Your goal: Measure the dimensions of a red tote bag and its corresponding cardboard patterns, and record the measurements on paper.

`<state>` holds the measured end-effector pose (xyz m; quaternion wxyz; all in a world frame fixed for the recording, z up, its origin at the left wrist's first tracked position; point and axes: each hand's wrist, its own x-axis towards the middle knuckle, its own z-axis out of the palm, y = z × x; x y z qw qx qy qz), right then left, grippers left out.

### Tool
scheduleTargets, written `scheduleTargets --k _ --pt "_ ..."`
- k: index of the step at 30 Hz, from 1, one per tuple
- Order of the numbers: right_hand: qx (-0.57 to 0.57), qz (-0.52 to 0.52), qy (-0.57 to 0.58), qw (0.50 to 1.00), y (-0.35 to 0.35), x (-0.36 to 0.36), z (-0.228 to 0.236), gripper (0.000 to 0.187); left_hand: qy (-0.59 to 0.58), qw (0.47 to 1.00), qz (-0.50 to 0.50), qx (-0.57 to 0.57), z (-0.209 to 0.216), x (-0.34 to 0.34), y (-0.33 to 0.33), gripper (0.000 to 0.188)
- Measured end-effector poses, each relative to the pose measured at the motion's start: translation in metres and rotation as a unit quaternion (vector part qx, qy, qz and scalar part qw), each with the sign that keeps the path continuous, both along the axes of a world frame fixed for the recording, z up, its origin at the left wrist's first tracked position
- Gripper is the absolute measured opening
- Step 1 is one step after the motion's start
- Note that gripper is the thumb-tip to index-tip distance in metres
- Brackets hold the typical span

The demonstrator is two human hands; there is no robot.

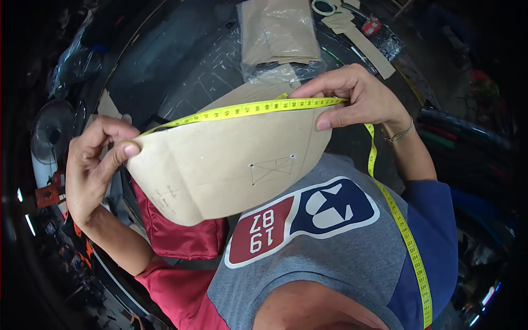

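Observation:
A tan card pattern piece [220, 170] with a curved outline is held up in front of my chest. It bears pencil lines, small punched holes and a drawn rectangle with crossed diagonals. Along its upper edge runs a yellow tape measure [236, 110], bent to follow the curve. My left hand [96, 165] pinches the pattern's left corner, where the tape reaches the fingers. At the other end, my right hand [357, 99] pinches tape and card edge between thumb and fingers. From there the tape's loose length hangs past my right shoulder.
On the dark table [187, 49] lie a clear plastic bag [278, 33] of brown card pieces, a roll of tape [323, 6] and card scraps [368, 52]. Dark red fabric [176, 231] is below the pattern's left side. A fan [54, 131] stands at the left.

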<state>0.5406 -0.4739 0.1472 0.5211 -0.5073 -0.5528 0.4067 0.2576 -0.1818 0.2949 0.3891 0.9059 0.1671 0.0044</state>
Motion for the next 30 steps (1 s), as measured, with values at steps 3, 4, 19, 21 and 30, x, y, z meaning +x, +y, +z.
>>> scheduleTargets --k 3,4,19,21,30 --pt "0.020 -0.012 0.002 1.000 -0.002 -0.004 -0.001 0.046 0.004 1.000 0.011 -0.009 -0.003 -0.004 0.002 0.019" --pt "0.007 -0.011 -0.010 1.000 -0.003 -0.004 0.004 0.044 0.006 1.000 0.015 -0.007 -0.003 -0.004 0.002 0.018" --pt "0.100 -0.098 -0.099 0.985 -0.017 -0.026 0.007 0.033 -0.059 0.993 -0.085 0.061 0.012 -0.021 0.006 0.016" --pt "0.108 -0.092 -0.092 0.986 -0.017 -0.027 0.009 0.035 -0.060 0.994 -0.077 0.052 0.011 -0.020 0.008 0.014" --pt "0.108 -0.105 -0.108 0.983 -0.014 -0.029 0.006 0.050 -0.037 0.997 -0.028 0.060 0.004 -0.023 0.021 0.009"
